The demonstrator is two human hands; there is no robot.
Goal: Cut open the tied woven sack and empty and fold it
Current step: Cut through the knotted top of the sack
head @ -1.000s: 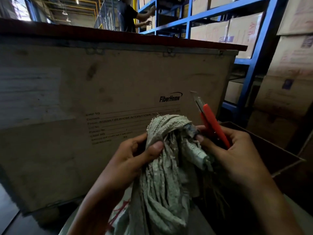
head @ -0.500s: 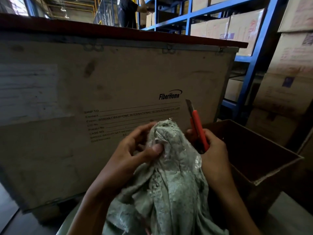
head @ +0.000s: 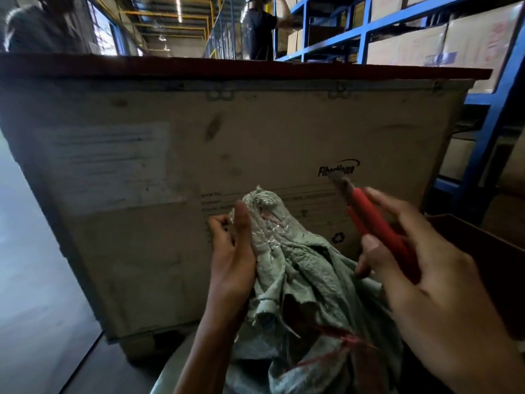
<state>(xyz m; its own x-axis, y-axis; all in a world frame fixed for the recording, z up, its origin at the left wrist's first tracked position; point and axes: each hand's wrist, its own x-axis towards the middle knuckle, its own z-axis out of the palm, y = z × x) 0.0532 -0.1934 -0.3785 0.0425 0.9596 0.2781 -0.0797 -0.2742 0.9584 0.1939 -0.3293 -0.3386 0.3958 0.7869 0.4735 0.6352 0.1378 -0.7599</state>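
A pale green woven sack (head: 306,282) stands bunched in front of me, its gathered neck wrapped in clear tape at the top. My left hand (head: 233,257) presses against the left side of that neck, thumb up along the tape. My right hand (head: 426,277) sits to the right of the sack and is closed on a red utility knife (head: 377,228). The blade points up and left, a short way clear of the sack's neck. Red threads show lower down on the sack.
A big plywood crate (head: 227,155) marked FiberHome stands right behind the sack. An open cardboard box (head: 483,251) is at my right. Blue shelving (head: 494,115) with cartons lines the right side. A person (head: 258,32) works at the shelves behind the crate.
My right hand has drawn the knife away from the sack's neck to the right. My left hand has loosened its grip, thumb now straight up. The view has shifted left.
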